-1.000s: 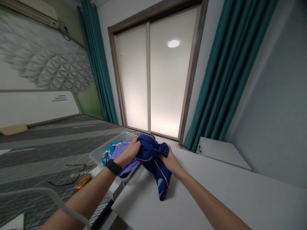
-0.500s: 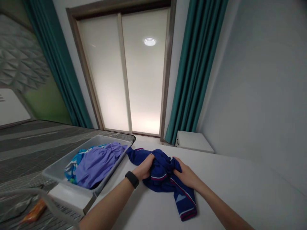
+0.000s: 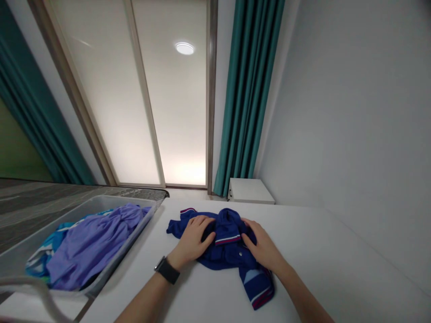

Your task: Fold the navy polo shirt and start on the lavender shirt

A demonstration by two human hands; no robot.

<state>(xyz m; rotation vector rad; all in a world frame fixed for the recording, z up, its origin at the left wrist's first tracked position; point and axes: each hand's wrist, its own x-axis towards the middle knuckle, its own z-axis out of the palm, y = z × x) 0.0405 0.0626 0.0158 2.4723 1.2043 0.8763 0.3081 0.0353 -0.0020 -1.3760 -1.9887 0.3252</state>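
A dark blue collared shirt (image 3: 218,258) lies bunched on the white table (image 3: 202,296), with white and red stripes on its trim and a small pale button showing. My left hand (image 3: 193,235), below a black wristwatch, rests on the shirt's left part with its fingers laid out and the thumb apart. On the other side, my right hand (image 3: 262,246) has cloth near the collar between its thumb and fingers. One striped end of the shirt points toward me under the right forearm. Some fingertips are hidden by folds.
A clear plastic bin (image 3: 114,264) at the left holds a purple garment (image 3: 97,244) and a blue and white patterned one (image 3: 50,251). A white cabinet (image 3: 251,190) stands beyond the table, near a teal curtain (image 3: 244,98). A wall (image 3: 343,112) rises on the right.
My left hand has loosened from its grip and spread over the cloth. The shirt now lies flatter, its collar turned up in the middle. The view has swung to the right.
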